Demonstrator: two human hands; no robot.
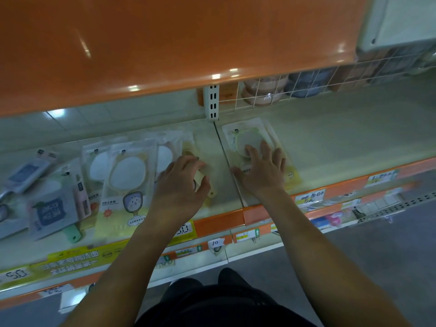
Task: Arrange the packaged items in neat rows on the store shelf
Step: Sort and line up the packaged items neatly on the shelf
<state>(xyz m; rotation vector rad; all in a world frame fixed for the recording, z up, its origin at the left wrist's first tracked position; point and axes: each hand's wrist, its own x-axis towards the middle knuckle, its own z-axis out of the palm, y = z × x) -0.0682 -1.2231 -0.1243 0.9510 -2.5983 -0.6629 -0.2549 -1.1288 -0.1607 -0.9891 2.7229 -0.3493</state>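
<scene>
- Right hand, fingers spread flat, presses the packaged mirror lying near the shelf front edge, just right of the seam.
- Left hand, fingers curled, grips a yellow-handled packet left of the seam.
- More packets overlap toward the shelf's left end.

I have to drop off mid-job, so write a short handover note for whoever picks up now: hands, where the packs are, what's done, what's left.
Left hand: fingers curled over a yellow mirror pack near the shelf divider; it seems to grip it.
Right hand: fingers spread flat, pressing on the mirror pack just right of the divider.
Done: that right-side pack lies flat, roughly square to the shelf edge; the shelf beyond it is bare.
Left: the overlapping mirror packs and the tilted grey packs on the left section are untidy and need setting into rows.
</scene>
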